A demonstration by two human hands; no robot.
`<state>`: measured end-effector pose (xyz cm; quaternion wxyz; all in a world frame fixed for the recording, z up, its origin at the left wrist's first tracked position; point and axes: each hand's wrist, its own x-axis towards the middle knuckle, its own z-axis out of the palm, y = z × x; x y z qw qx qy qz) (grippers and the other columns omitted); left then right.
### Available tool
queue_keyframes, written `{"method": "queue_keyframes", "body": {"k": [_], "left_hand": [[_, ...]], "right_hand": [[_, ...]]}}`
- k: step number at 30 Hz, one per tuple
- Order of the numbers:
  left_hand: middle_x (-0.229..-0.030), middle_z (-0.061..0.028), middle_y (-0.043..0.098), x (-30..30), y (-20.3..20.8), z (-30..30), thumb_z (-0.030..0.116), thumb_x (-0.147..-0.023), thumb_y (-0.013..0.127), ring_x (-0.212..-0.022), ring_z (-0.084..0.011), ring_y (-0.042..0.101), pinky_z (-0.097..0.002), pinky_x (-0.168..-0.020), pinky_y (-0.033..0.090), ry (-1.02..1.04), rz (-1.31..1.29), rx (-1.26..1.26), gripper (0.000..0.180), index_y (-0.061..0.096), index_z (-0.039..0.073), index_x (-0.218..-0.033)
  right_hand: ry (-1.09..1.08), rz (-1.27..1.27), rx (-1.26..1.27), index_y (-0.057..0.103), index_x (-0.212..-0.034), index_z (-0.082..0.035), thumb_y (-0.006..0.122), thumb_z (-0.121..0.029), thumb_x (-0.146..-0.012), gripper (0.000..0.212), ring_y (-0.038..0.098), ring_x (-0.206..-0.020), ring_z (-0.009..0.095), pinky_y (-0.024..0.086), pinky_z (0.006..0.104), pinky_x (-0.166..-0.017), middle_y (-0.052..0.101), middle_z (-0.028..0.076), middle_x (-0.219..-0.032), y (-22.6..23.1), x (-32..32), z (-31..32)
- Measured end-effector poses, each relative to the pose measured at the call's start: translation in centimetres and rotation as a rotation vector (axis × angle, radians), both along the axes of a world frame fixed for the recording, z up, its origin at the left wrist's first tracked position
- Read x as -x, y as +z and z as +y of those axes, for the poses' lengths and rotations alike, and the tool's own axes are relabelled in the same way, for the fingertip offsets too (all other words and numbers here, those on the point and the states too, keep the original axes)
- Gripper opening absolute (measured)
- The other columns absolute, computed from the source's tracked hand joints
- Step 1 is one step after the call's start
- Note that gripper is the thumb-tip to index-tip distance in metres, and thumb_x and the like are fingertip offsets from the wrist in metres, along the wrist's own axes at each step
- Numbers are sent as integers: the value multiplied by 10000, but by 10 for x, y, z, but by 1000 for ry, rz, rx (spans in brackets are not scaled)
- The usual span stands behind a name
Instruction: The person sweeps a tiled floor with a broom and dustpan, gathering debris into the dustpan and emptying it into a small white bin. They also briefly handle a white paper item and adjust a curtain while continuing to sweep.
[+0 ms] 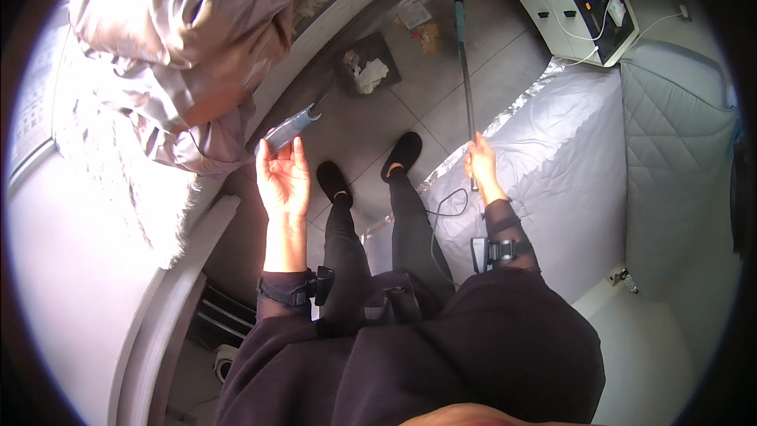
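Head view: left hand [282, 177] pinches a small grey-blue plastic brush-like attachment [290, 128] at its near end; looks light, rigid. Right hand [481, 164] is closed round a long thin dark metal pole [465, 71], probably stiff and tip-heavy, angled over grey tiled floor [441, 102]. White mattress [568, 166] edge crowds the right; floor ahead open.

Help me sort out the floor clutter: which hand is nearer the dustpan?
Left. The left hand, holding a small grey tool, is just below the dustpan; the right hand grips a pole farther right.

Home bedroom — bed [568, 150], nightstand [552, 8], tiled floor [441, 87]
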<state>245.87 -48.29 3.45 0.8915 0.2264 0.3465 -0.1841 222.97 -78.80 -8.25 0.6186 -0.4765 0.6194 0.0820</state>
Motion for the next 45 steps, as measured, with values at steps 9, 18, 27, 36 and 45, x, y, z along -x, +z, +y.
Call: {"method": "queue_keyframes", "body": {"k": [9,18,27,36,45], "left_hand": [[-965,-111,624,5,13,0,40,-819,630,-944,-230,619,-327,-854,533,-395,-23,-233,166,561,33,-970],[-616,-32,508,-14,47,-47,286,-779,722,-610,-69,505,-231,-538,400,-1460,-520,-1313,311,581,36,-898],[-599,17,439,-29,33,-85,295,-787,710,-575,-62,402,-229,-520,350,-1301,-675,-1250,319,536,29,-759],[-622,-73,496,-30,44,-95,330,-780,686,-575,-146,482,-292,-560,414,-1470,-722,-1368,356,546,8,-842],[-661,-154,544,-16,31,-52,312,-771,672,-616,-247,559,-346,-596,447,-1524,-757,-1423,371,554,-11,-909]], "right_hand": [[699,174,517,409,-1313,-9,459,-145,-869,468,633,-578,315,517,403,-547,641,218,-763,-56,-96,-135],[1060,121,687,412,-1333,-92,534,-175,-846,509,600,-816,411,477,472,-735,621,248,-860,-24,21,-151],[755,193,442,387,-1302,43,488,-127,-835,508,616,-768,417,496,471,-716,612,286,-789,-66,13,-87],[732,8,-98,417,-1347,-96,500,-191,-880,483,474,-396,161,413,321,-401,581,118,-630,26,43,-76],[723,105,396,415,-1331,-59,498,-179,-871,483,582,-476,233,477,366,-460,615,185,-707,26,27,-101]]}}
